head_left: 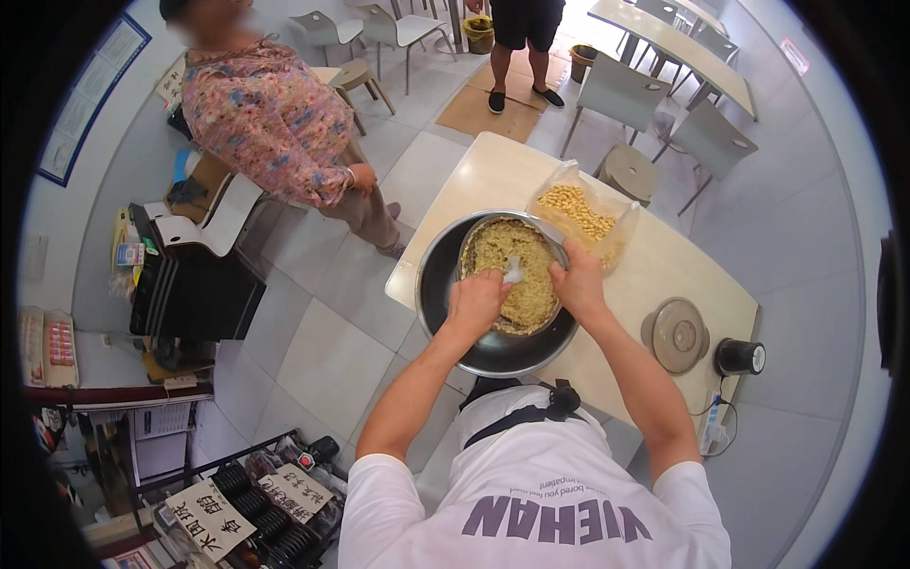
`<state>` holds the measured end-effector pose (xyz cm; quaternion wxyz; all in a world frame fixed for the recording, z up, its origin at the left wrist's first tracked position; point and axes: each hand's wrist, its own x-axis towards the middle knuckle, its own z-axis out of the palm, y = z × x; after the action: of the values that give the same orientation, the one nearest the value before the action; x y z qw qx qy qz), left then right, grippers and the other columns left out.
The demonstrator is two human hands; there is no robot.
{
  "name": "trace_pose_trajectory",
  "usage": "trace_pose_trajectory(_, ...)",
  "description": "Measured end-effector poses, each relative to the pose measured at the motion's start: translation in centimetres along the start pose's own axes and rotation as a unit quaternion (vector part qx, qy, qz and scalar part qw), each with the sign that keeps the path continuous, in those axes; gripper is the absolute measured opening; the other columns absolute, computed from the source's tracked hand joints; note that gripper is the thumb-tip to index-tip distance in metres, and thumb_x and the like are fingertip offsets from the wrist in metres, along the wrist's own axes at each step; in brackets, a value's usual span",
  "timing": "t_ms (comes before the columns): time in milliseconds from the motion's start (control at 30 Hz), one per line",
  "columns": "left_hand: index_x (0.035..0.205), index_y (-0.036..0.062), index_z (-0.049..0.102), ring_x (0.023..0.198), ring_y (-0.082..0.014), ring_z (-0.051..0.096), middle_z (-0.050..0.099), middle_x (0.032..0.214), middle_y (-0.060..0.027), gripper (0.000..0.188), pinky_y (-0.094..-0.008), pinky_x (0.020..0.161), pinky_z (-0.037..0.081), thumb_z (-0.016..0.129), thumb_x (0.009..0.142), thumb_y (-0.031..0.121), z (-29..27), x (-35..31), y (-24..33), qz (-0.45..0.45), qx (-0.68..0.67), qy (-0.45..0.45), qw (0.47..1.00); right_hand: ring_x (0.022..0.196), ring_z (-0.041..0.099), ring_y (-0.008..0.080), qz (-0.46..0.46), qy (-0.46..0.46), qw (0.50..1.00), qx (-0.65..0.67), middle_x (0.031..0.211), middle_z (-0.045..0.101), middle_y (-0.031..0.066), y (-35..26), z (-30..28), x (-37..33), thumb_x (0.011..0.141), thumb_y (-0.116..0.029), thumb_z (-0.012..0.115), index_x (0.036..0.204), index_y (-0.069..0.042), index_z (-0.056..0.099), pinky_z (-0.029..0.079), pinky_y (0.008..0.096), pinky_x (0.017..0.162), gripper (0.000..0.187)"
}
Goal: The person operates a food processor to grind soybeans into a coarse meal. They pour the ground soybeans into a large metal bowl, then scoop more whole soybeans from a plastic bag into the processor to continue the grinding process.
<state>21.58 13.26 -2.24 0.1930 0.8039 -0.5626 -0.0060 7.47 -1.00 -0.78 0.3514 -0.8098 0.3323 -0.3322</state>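
A round metal inner bowl [466,248] of coarse yellow-green mash [531,302] sits tilted inside a wide dark metal basin [438,284]. A small white plastic piece [513,270] sticks up from the middle of the mash. My left hand [477,302] reaches over the bowl's left side, fingers curled with their tips at the white piece; part of the grip is hidden. My right hand [578,283] holds the bowl's right rim, thumb toward the inside. Just beyond it, a clear plastic bag [621,232] of yellow soybeans [578,211] lies open on the table.
On the pale table [483,175] are a round translucent lid [678,334] and a black cylindrical device [739,357] near a white power strip [713,431]. One person [270,123] stands at left, another [526,38] beyond the table. Grey chairs [621,90] and a stool [626,174] stand behind.
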Motion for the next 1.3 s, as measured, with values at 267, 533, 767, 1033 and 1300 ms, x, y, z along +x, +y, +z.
trace_pose_trajectory(267, 0.086, 0.0049, 0.058, 0.076, -0.0351, 0.066, 0.065, 0.084, -0.0135, 0.021, -0.0478, 0.062, 0.051, 0.065, 0.090, 0.024, -0.9, -2.5, 0.1, -0.030, -0.013, 0.048, 0.998, 0.075, 0.062, 0.0443, -0.037, -0.009, 0.999, -0.031, 0.077, 0.061, 0.0238, -0.7, -0.2, 0.3, 0.073, -0.003, 0.067, 0.083, -0.001, 0.054, 0.049, 0.0484, 0.067, 0.017)
trace_pose_trajectory(533, 0.082, 0.0068, 0.055, 0.073, -0.0326, 0.061, 0.056, 0.078, -0.0097, 0.019, -0.0461, 0.059, 0.049, 0.070, 0.086, 0.019, -0.8, -5.7, -1.3, -0.047, 0.020, 0.126, 0.991, 0.072, 0.059, 0.0421, -0.117, -0.001, 0.992, -0.046, 0.073, 0.056, 0.0212, -1.1, 0.4, -0.9, 0.073, 0.000, 0.066, 0.081, -0.001, 0.048, 0.046, 0.0453, 0.061, 0.020)
trace_pose_trajectory(767, 0.076, 0.0093, 0.054, 0.067, -0.0263, 0.059, 0.052, 0.074, -0.0067, 0.022, -0.0412, 0.053, 0.048, 0.073, 0.081, 0.017, 0.0, -7.5, -2.8, 0.024, 0.067, 0.155, 0.985, 0.064, 0.059, 0.0329, -0.241, 0.025, 0.964, -0.112, 0.069, 0.054, 0.0123, -1.3, 0.8, -1.6, 0.075, -0.002, 0.064, 0.075, -0.007, 0.049, 0.047, 0.0432, 0.055, 0.016)
trace_pose_trajectory(1033, 0.080, 0.0092, 0.058, 0.066, -0.0224, 0.060, 0.051, 0.072, -0.0052, 0.013, -0.0353, 0.053, 0.050, 0.070, 0.079, 0.014, 0.4, -9.7, -3.6, 0.107, 0.084, 0.142, 0.980, 0.058, 0.057, 0.0219, -0.349, 0.046, 0.920, -0.174, 0.065, 0.048, 0.0049, -1.5, 0.7, -2.4, 0.073, -0.008, 0.060, 0.072, -0.011, 0.049, 0.046, 0.0362, 0.050, 0.012)
trace_pose_trajectory(1300, 0.095, 0.0048, 0.060, 0.066, -0.0208, 0.062, 0.054, 0.075, -0.0057, 0.018, -0.0337, 0.052, 0.052, 0.065, 0.079, 0.013, 3.5, -11.3, -4.0, 0.161, 0.069, 0.088, 0.981, 0.056, 0.053, 0.0223, -0.405, 0.053, 0.900, -0.153, 0.065, 0.044, 0.0058, -1.5, 1.1, -1.8, 0.067, -0.005, 0.062, 0.072, -0.010, 0.047, 0.042, 0.0357, 0.047, 0.017)
